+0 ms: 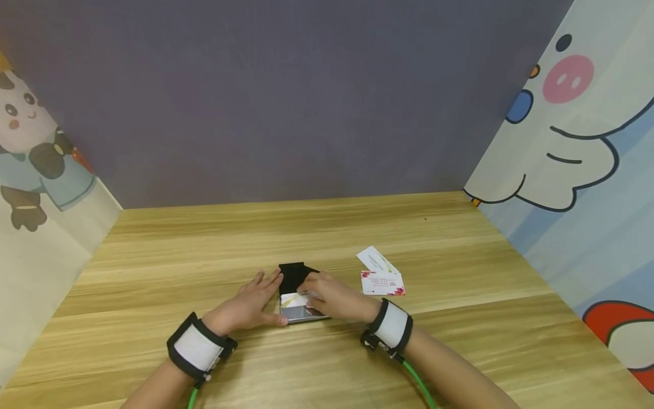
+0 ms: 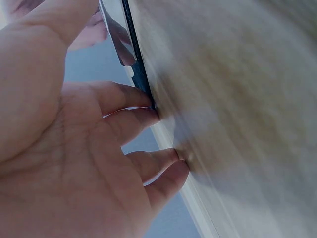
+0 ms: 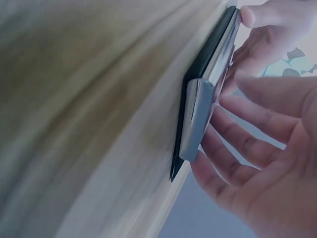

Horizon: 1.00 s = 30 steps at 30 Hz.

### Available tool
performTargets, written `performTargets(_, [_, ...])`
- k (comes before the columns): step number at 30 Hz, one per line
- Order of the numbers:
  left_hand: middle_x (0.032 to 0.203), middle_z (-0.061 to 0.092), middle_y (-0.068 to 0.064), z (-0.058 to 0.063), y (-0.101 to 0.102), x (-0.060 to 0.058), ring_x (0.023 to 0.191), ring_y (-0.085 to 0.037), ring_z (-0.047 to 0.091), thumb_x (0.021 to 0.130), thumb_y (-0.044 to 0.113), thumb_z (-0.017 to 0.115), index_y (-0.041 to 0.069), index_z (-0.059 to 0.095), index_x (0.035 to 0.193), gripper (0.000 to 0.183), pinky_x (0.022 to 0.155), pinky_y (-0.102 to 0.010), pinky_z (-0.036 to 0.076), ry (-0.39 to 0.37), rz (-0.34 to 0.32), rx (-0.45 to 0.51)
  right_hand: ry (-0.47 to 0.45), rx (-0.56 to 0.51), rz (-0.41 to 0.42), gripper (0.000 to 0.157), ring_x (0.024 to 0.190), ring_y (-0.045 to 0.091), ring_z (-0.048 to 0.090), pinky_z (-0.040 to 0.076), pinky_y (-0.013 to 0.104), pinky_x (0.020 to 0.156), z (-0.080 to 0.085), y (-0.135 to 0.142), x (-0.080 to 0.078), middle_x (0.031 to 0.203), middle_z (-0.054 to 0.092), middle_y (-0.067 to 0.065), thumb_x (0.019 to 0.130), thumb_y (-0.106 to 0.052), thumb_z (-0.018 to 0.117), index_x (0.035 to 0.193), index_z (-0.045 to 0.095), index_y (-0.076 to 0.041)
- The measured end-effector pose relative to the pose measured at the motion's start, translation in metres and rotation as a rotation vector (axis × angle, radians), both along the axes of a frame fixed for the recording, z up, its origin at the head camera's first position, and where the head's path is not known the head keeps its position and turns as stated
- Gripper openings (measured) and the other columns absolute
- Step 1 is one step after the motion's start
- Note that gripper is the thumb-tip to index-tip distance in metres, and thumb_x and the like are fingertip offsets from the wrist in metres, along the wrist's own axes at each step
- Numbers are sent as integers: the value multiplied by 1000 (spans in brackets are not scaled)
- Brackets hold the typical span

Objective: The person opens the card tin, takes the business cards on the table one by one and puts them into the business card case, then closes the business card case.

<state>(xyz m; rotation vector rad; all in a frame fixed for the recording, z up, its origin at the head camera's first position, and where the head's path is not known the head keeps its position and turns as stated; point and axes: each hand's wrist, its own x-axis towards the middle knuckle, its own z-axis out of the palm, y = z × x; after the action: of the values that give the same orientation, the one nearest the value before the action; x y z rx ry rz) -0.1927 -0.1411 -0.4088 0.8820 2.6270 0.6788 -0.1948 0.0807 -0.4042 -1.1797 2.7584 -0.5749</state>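
Observation:
A business card holder lies on the wooden table with its black flap folded back and its silver metal case facing up. A white-and-yellow card shows in the case. My left hand rests at the holder's left side, thumb by the lower corner and fingers stretched toward the flap. In the left wrist view, fingertips touch down beside the holder's edge. Over the holder's right part lies my right hand, its fingertips touching the case. The right wrist view shows its fingers slightly bent, spread along the case.
To the right of the holder, a white card and a card with pink corner patterns lie partly overlapping on the wooden table. A dark grey panel rises behind the table. Cartoon-printed curtains flank both sides.

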Motion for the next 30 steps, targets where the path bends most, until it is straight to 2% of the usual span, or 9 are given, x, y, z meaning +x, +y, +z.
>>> performTargets(4, [152,14,-21,-1,0,0,132,-50,5,77,48,64,-4,22,141,93,102,-71,15,3,1,3,-62,-35,-49,35,108,20,50,48,37,91,4,6,1,117,56,11,86,-11,60,119,55,-1])
performTargets(10, [151,15,-21,-1,-1,-1,132,-50,5,77,48,64,-3,22,141,93,102,-72,15,0,1,4,-84,-88,-104,38,104,25,52,51,40,86,7,22,0,116,55,14,85,-9,61,120,53,1])
performTargets(15, [151,15,-21,-2,-1,-1,132,-50,5,77,47,64,-3,22,142,92,102,-71,14,0,0,4,-70,-123,-131,39,111,28,49,47,44,94,5,38,0,117,56,17,83,-8,62,119,52,3])
performTargets(22, [152,14,-20,-1,0,0,132,-49,5,77,47,64,-3,21,142,92,102,-72,13,-11,3,2,7,-116,-157,41,108,31,51,47,48,92,0,66,-1,113,59,18,80,-6,65,117,52,5])
performTargets(30, [152,13,-20,-1,0,0,132,-49,4,77,47,64,-3,21,142,93,102,-72,13,-9,3,2,21,-71,-280,43,101,32,54,49,49,85,0,98,-1,109,59,19,75,-3,68,115,55,6])
